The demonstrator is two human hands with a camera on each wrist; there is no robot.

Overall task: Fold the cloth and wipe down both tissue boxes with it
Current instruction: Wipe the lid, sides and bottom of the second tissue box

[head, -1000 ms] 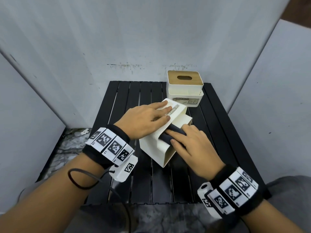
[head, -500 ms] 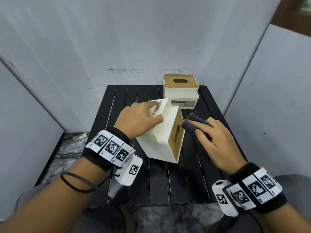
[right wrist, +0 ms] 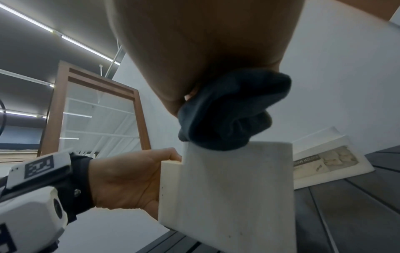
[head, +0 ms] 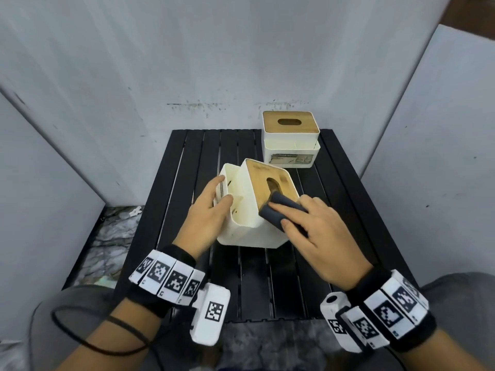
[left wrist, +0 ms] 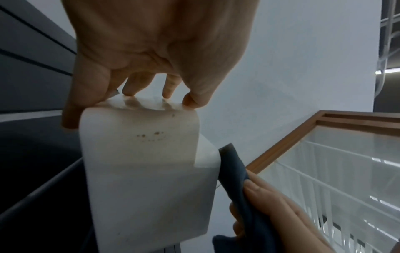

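Note:
The near tissue box, white with a wooden lid, is tilted on the black slatted table. My left hand grips its left side, fingers curled over the edge. My right hand holds the folded dark grey cloth and presses it on the lid beside the slot. In the left wrist view my fingertips sit on the box and the cloth lies against its right edge. In the right wrist view the cloth sits bunched on the box's top edge.
The second tissue box, white with a wooden lid, stands upright at the table's back right corner; its label shows in the right wrist view. Grey panels wall in the table at the left, back and right. Marbled floor shows to the left.
My left hand has turned the near box so its wooden lid now faces up. My right hand, lifted off to the right with the cloth half a second ago, has come down onto the lid.

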